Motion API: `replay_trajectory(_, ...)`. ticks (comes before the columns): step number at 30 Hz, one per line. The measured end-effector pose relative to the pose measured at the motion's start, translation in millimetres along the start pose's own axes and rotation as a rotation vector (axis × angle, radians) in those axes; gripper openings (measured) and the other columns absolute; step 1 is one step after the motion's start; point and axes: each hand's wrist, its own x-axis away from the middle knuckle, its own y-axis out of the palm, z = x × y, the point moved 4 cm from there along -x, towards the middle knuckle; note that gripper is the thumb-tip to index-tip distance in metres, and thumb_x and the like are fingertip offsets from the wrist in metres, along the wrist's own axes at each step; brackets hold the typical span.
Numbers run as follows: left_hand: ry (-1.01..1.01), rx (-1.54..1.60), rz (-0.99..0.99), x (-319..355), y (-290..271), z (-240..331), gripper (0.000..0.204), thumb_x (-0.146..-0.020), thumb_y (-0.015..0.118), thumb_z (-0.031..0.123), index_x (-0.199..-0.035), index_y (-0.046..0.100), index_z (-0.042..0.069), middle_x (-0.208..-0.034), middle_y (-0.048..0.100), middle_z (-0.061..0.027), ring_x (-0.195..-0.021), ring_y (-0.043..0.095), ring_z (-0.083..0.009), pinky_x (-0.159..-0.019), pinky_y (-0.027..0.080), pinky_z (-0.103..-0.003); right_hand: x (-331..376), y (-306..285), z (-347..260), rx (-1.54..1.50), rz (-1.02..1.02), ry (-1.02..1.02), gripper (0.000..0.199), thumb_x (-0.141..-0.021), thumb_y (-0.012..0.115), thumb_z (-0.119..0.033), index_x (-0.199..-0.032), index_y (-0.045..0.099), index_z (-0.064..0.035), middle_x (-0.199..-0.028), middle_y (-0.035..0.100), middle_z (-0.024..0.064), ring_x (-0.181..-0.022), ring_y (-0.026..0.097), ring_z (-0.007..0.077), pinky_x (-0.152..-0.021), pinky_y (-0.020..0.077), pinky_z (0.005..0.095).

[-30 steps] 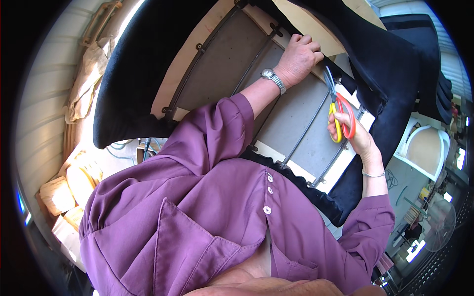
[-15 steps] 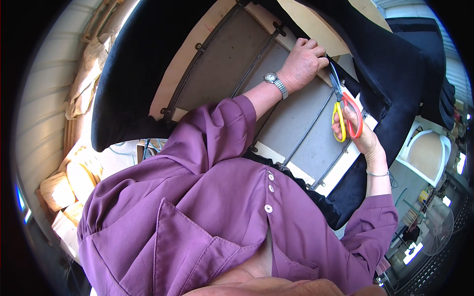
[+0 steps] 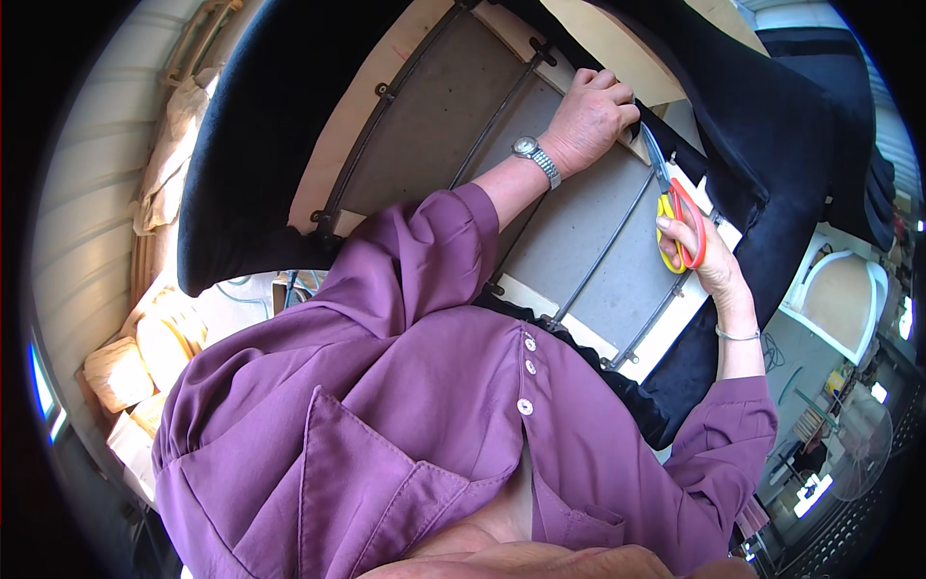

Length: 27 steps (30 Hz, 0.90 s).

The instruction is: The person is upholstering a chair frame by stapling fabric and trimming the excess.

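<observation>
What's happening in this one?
A person in a purple shirt is working on a black upholstered furniture piece, its grey panel and metal rods exposed. The left hand pinches black fabric along the frame. The right hand holds scissors with red and yellow handles, blades pointing up toward the left hand, tips close to that fabric. Whether the blades are cutting into it can't be made out.
</observation>
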Motion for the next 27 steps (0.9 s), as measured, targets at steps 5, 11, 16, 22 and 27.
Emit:
replay_trajectory(5,-0.003,-0.036,-0.04,5,2,-7,0.004,-0.079,0.07,0.011,-0.081,0.072,0.014,-0.089,0.063,-0.0011,-0.095,0.058,-0.0202,-0.094,0.043,-0.038,11,10,-1,-0.143,-0.043,-0.01,0.048,-0.088,0.064,-0.054,-0.09,0.06,-0.0062,-0.07,0.055,0.0016,-0.062,0.053,0.0092,-0.063,0.0424,0.0236)
replay_trajectory(11,0.014,-0.022,-0.071,12,-1,-9,0.006,-0.08,0.069,0.01,-0.084,0.073,0.012,-0.089,0.065,-0.0024,-0.092,0.06,-0.0219,-0.092,0.046,-0.037,-9,24,-4,-0.315,-0.063,-0.165,0.043,-0.095,0.059,-0.048,-0.09,0.059,-0.0056,-0.07,0.055,0.0029,-0.058,0.05,0.0096,-0.06,0.0409,0.0234)
replay_trajectory(16,-0.074,0.204,-0.109,-2,-23,-19,0.01,-0.078,0.071,0.01,-0.089,0.072,0.011,-0.088,0.067,-0.0041,-0.091,0.062,-0.0247,-0.088,0.048,-0.038,-17,27,15,-0.258,-0.093,-0.08,0.047,-0.093,0.062,-0.052,-0.092,0.06,-0.0058,-0.07,0.057,0.0032,-0.059,0.052,0.0091,-0.062,0.0424,0.023)
replay_trajectory(22,0.121,-0.394,-0.012,-28,-67,-32,0.017,-0.082,0.064,0.01,-0.097,0.066,0.017,-0.104,0.061,-0.0006,-0.105,0.057,-0.0203,-0.091,0.042,-0.04,-14,32,16,-0.261,-0.057,-0.063,0.046,-0.094,0.062,-0.052,-0.092,0.059,-0.0062,-0.072,0.058,0.0041,-0.059,0.053,0.0098,-0.062,0.0431,0.0236)
replay_trajectory(27,0.188,-0.404,-0.124,-16,-45,-24,0.023,-0.084,0.064,0.012,-0.106,0.065,0.019,-0.111,0.06,-0.0009,-0.111,0.056,-0.0201,-0.1,0.039,-0.041,-16,30,19,-0.248,-0.067,-0.061,0.046,-0.094,0.062,-0.053,-0.094,0.06,-0.0067,-0.072,0.058,0.0037,-0.06,0.054,0.0102,-0.064,0.0442,0.0241)
